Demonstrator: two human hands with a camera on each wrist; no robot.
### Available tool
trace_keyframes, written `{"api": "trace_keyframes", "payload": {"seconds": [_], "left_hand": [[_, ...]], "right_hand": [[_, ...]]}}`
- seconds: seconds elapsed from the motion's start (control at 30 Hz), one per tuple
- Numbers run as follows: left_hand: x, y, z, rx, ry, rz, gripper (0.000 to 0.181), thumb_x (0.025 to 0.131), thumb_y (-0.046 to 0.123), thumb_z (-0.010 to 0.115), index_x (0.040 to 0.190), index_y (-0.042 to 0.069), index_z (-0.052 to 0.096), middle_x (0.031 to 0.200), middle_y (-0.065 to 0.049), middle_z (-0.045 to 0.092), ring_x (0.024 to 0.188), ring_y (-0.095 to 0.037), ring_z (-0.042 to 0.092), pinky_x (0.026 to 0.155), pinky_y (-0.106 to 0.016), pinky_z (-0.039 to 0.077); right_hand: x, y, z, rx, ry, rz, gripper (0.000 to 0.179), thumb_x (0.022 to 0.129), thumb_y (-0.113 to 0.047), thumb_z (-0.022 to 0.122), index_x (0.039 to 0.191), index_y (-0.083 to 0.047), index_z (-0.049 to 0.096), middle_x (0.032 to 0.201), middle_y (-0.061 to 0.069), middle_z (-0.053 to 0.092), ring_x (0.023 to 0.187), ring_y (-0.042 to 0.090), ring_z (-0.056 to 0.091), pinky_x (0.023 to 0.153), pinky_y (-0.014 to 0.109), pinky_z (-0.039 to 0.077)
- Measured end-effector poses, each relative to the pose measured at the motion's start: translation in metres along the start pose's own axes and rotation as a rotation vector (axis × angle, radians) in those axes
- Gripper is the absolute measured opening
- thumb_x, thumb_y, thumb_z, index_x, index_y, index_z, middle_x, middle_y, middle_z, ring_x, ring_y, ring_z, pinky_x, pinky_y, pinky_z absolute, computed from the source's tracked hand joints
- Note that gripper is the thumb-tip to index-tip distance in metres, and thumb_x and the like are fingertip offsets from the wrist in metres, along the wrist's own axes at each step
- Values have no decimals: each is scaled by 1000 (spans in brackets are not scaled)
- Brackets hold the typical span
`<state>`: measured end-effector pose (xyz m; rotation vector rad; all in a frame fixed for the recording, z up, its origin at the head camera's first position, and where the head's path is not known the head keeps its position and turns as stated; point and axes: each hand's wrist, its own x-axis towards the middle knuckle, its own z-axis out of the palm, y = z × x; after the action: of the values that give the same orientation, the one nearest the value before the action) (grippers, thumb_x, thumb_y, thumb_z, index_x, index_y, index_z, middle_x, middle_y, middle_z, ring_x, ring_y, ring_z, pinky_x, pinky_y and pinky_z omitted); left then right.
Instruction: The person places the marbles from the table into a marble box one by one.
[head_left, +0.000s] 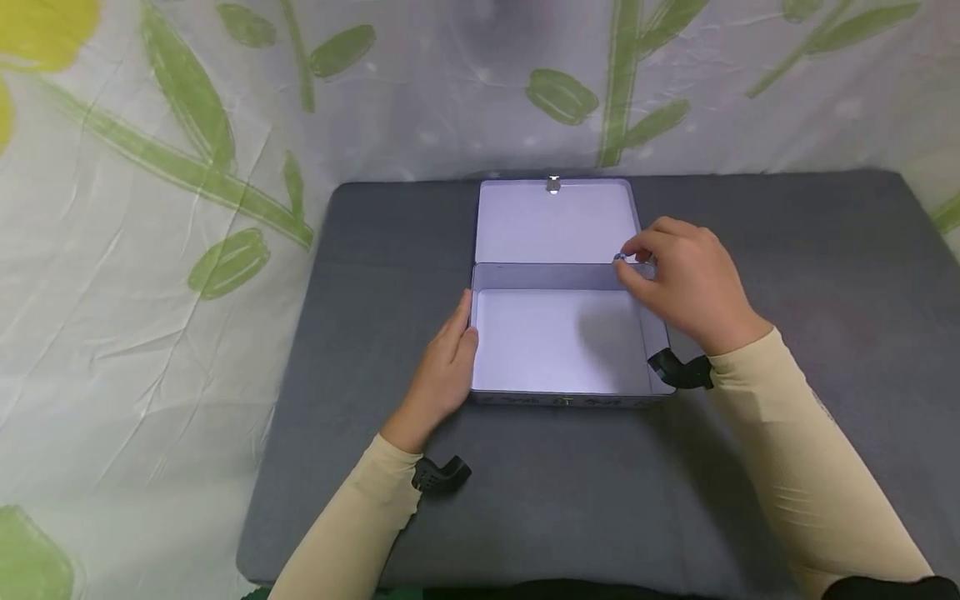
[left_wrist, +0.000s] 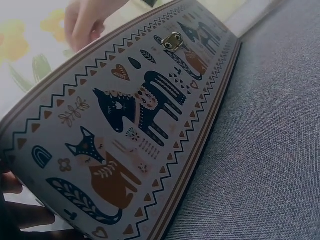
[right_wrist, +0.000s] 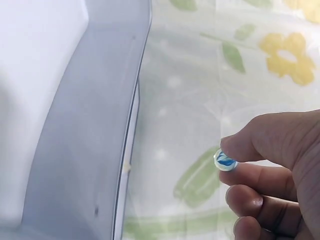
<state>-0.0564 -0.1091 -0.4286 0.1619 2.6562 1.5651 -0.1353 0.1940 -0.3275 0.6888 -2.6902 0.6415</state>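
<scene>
A shallow tin box [head_left: 555, 277] lies with its lid [head_left: 551, 225] folded back, white inside. Foxes and other animals decorate its outer front wall [left_wrist: 145, 110] in the left wrist view. My left hand [head_left: 441, 367] rests along the box's left side, fingers fairly straight against the wall. Above the back right corner of the box, my right hand [head_left: 686, 283] pinches a small clear marble with a blue swirl [right_wrist: 226, 160] between thumb and forefinger. The other right fingers [right_wrist: 245, 200] are curled beneath it.
The box stands on a dark grey cloth-covered table [head_left: 360, 275]. A pale sheet [head_left: 450, 100] with green leaves and yellow flowers hangs behind and to the left. A metal clasp [head_left: 553, 185] sits at the lid's far edge.
</scene>
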Motion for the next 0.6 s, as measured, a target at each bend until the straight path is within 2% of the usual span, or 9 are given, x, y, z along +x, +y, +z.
{"api": "trace_keyframes", "payload": {"seconds": [0.1,0.37,0.6], "left_hand": [[1,0,3,-6,-3,0,59,112,25,32,168,9,22,174,-8,24,160,-21,22,129,-46,20],[1,4,7,2,-9,-17,58,113,26,32,169,14,22,173,0,24,159,-19,23,129,-42,21],[1,3,8,-1,2,-8,57,112,23,34,168,13,25,173,-2,27,158,-18,25,129,-42,23]], "right_hand": [[9,-4,6,9,-13,-13,12,91,-11,74,94,-1,80,84,12,70,75,29,63,74,50,48],[30,-17,26,38,-85,-56,14,93,-13,71,95,-2,80,83,9,71,76,28,63,77,48,50],[42,-30,47,93,-193,-72,15,94,-13,71,100,-2,79,86,8,72,76,26,63,77,45,52]]}}
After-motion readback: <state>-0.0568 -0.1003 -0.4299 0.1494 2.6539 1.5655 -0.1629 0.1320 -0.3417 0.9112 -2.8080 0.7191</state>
